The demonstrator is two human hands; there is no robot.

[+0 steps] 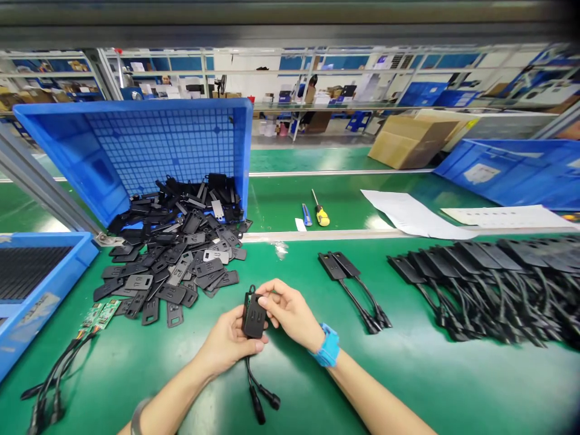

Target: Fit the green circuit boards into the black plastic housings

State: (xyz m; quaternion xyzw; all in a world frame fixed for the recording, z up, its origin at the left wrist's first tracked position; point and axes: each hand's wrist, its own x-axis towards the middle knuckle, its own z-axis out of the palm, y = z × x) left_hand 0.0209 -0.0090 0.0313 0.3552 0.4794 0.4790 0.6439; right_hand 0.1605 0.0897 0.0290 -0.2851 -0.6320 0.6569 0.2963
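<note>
Between my hands is a black plastic case (254, 315) with a hanging loop at its top and two short connector cables (258, 393) trailing from its bottom. My left hand (229, 341) grips the case from the left, thumb along its lower end. My right hand (290, 311) pinches the upper right of the case, thumb on the front plate. A bit of green shows along the case's left edge. Left of my hands lies a heap of black plastic covers (181, 272). Two cased units with cables (339, 266) lie to the right.
A tipped blue crate (247, 151) spills covers onto the green bench. Green circuit boards with cables (102, 314) lie at left beside another blue bin (86, 254). Many cabled units (453, 266) are rowed at right. Behind are a yellow screwdriver (321, 214), a blue cutter (307, 214) and paper (408, 211).
</note>
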